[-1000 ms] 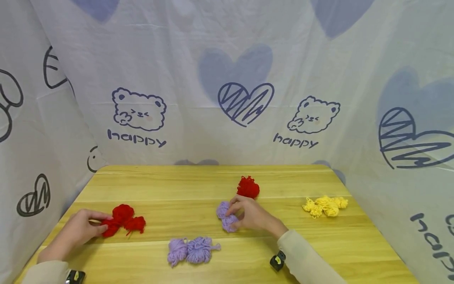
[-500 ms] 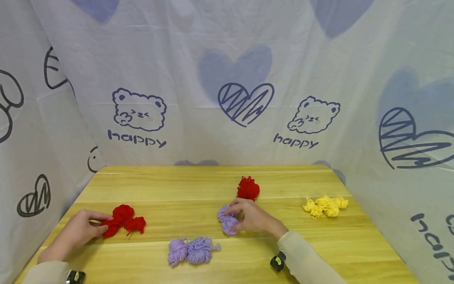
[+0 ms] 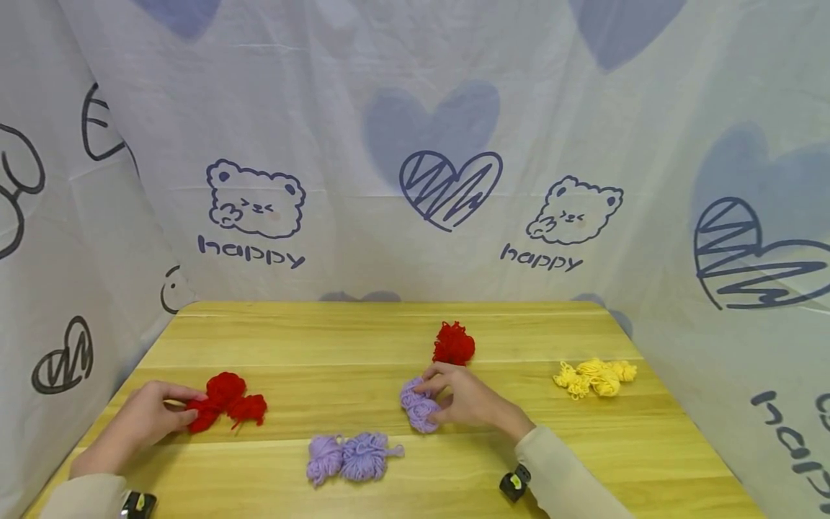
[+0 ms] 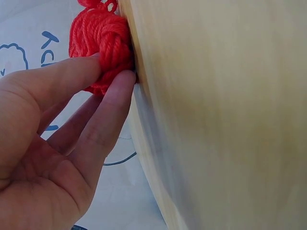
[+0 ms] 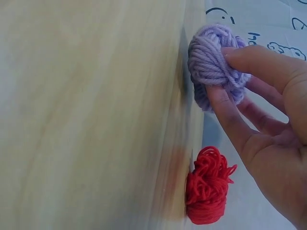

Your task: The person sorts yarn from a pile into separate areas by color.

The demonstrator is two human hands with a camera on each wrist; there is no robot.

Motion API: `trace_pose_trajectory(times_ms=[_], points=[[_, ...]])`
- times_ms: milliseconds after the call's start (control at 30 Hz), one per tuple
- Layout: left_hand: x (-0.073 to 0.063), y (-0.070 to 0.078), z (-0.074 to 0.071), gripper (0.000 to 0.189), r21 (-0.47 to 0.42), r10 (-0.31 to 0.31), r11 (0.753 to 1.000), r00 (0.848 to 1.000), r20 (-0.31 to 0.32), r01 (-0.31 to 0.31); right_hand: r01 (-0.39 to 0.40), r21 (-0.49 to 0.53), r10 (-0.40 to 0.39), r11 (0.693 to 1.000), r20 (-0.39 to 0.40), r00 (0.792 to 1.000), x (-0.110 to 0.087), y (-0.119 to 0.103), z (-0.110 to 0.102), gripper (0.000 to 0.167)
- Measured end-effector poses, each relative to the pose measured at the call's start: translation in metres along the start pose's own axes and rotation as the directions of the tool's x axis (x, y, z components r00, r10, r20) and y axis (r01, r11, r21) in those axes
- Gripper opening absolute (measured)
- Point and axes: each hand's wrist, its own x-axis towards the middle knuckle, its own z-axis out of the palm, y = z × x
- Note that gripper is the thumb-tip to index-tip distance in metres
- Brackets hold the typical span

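My left hand (image 3: 150, 416) pinches the near left end of a red yarn bundle (image 3: 225, 391) on the table's left side. In the left wrist view, thumb and fingers press into the strands of the red yarn (image 4: 101, 43). Right of the table's middle, my right hand (image 3: 467, 395) pinches a small purple yarn ball (image 3: 418, 406). Thumb and a finger sit on the purple yarn (image 5: 211, 57) in the right wrist view. Just beyond that hand lies a red yarn ball (image 3: 454, 344), its loops loose on top.
Two joined purple yarn balls (image 3: 353, 458) lie near the front middle of the wooden table (image 3: 311, 339). A yellow yarn bundle (image 3: 595, 377) rests at the right. A printed cloth (image 3: 350, 122) hangs behind and at both sides.
My right hand has shifted slightly to the right and toward me, and the purple yarn ball it holds has moved and turned a little. The left hand stays in place on the red yarn.
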Motion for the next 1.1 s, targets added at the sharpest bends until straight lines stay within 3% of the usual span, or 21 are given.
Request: trace_pose_trajectory(times_ms=[400,867,1100], points=[[-0.001,0.003,0.000,0.031,0.009,0.001,1.000,1.000,-0.004,-0.001,0.008,0.065,-0.008,0.998,0.005,1.000,-0.012,-0.006,0.000,0.046],[-0.001,0.004,-0.002,0.031,0.027,0.012,1.000,1.000,-0.007,-0.012,-0.038,0.164,0.036,0.986,0.015,0.999,-0.033,-0.029,0.017,0.047],[0.000,0.002,-0.001,0.030,0.029,0.020,0.999,1.000,-0.005,-0.020,-0.050,0.095,0.045,0.994,0.045,0.998,-0.039,-0.034,0.025,0.052]])
